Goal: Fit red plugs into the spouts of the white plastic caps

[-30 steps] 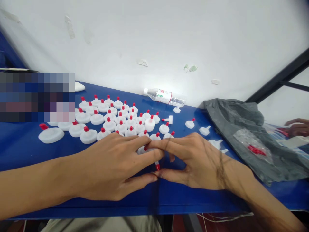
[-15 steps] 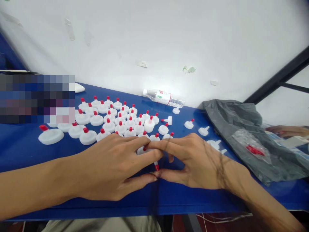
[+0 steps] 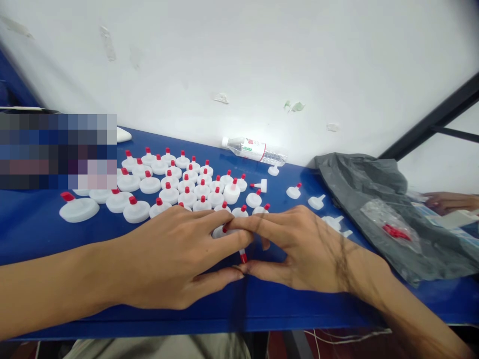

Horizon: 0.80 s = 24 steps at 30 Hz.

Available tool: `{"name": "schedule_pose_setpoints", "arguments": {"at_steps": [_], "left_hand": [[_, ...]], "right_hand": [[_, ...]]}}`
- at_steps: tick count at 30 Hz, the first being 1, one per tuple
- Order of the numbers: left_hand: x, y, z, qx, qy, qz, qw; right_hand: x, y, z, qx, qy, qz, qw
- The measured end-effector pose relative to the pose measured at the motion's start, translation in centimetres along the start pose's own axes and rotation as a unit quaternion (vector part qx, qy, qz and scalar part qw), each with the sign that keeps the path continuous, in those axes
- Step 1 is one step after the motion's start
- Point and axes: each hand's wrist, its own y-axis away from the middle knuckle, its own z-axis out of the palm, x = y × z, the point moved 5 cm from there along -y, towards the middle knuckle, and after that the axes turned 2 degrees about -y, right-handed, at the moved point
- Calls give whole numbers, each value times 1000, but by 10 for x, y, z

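Note:
My left hand (image 3: 179, 254) and my right hand (image 3: 299, 244) meet over the front of the blue table. Between them is a white nozzle cap with a red tip (image 3: 243, 257), tilted so the tip points toward me. Both thumbs press at the red tip, and the fingers of both hands are closed around the white part, which is mostly hidden. Just beyond my fingers stand several white nozzle caps with red tips (image 3: 201, 190). To the right, near my right wrist, lie several white nozzle caps without red tips (image 3: 316, 202).
A clear plastic bottle (image 3: 254, 150) lies by the wall. On the right, a grey plastic bag (image 3: 355, 184) carries a small clear bag of red tips (image 3: 396, 232). Another person's hand (image 3: 451, 202) shows at the far right. The table's front edge (image 3: 149, 329) is close to me.
My hands keep the same grip on the nozzle cap. At the far right, the other person's hand has shifted slightly.

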Motion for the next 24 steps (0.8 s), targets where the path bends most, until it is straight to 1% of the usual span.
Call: {"name": "schedule_pose_setpoints", "arguments": {"at_steps": [6, 12, 17, 19, 24], "left_hand": [[1, -1, 0, 6, -7, 4, 1000], [-1, -2, 4, -30, -7, -9, 999], [-2, -2, 4, -2, -1, 0, 1000], [-2, -2, 4, -4, 2, 0, 1000], [-2, -2, 3, -6, -7, 3, 1000]], "right_hand": [[2, 2, 3, 3, 15, -6, 1000], [3, 2, 3, -8, 41, -7, 999], [4, 2, 2, -8, 40, -2, 999], [4, 2, 1, -4, 38, -3, 999], [3, 1, 0, -23, 31, 1, 999]]}}
